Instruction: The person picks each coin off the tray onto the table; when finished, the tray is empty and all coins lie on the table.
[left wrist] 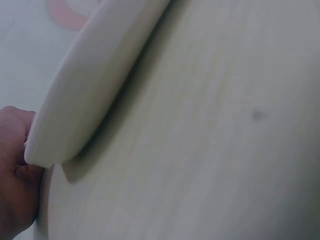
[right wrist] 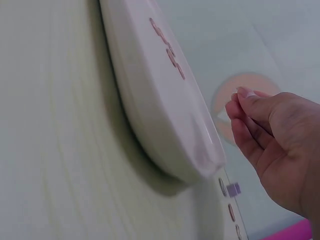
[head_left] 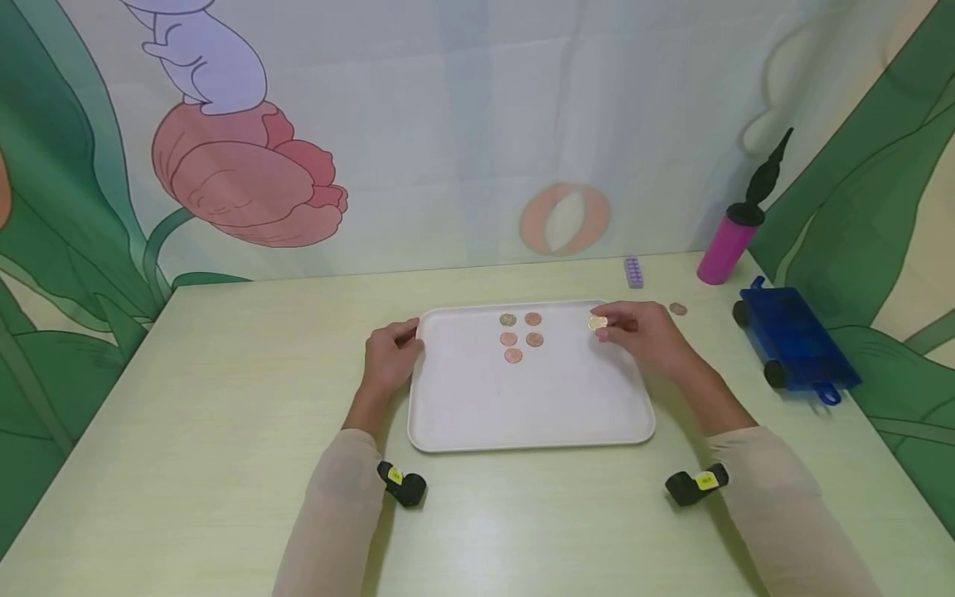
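A white tray [head_left: 477, 406] lies on the table with several coins on it in two short columns. One of those is a brass-coloured coin [head_left: 508, 320]; the others, such as the lowest copper coin [head_left: 513, 356], are reddish. At the tray's upper left corner, my left hand [head_left: 390, 358] grips the rim, fingers at its outer side. My right hand [head_left: 647, 336] pinches a shiny gold coin [head_left: 598, 322] between thumb and fingertips, above the tray's upper right corner. In the right wrist view, the coin is hidden behind the fingertips.
Right of the tray, a copper coin [head_left: 677, 308] lies on the table [head_left: 224, 414]. Behind stands a small purple block [head_left: 633, 272]. Farther right are a pink pump [head_left: 727, 249] with a black tip and a blue toy wagon [head_left: 798, 340]. A printed curtain [head_left: 418, 124] hangs behind.
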The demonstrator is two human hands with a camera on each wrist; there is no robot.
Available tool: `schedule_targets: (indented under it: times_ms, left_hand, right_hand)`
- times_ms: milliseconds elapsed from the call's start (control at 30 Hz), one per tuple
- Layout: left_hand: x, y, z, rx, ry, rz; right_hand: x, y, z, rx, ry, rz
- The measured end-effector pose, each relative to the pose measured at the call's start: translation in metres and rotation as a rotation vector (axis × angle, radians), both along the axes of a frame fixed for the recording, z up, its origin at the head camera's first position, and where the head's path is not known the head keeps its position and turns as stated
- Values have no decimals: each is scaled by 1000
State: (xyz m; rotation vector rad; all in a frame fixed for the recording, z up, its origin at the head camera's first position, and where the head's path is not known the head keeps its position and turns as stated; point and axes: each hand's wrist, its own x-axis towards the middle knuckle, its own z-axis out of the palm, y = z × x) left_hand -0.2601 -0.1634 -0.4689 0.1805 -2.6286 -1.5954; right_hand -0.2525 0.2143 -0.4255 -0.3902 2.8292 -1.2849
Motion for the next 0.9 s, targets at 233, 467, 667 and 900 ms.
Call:
schedule_targets:
  times_ms: [233, 467, 667, 900]
  left_hand:
    - [0, -2, -1, 7, 16, -1]
    - [1, 0, 0, -3, 27, -1]
    - [0, 0, -1, 5, 20, -6]
    - [0, 1, -1, -2, 20, -5]
  right_hand:
    - [5, 24, 3, 11, -52, -83]
    - [8, 47, -5, 67, -68, -139]
    - [6, 64, -17, 132, -62, -139]
    - [4, 68, -27, 199, -48, -152]
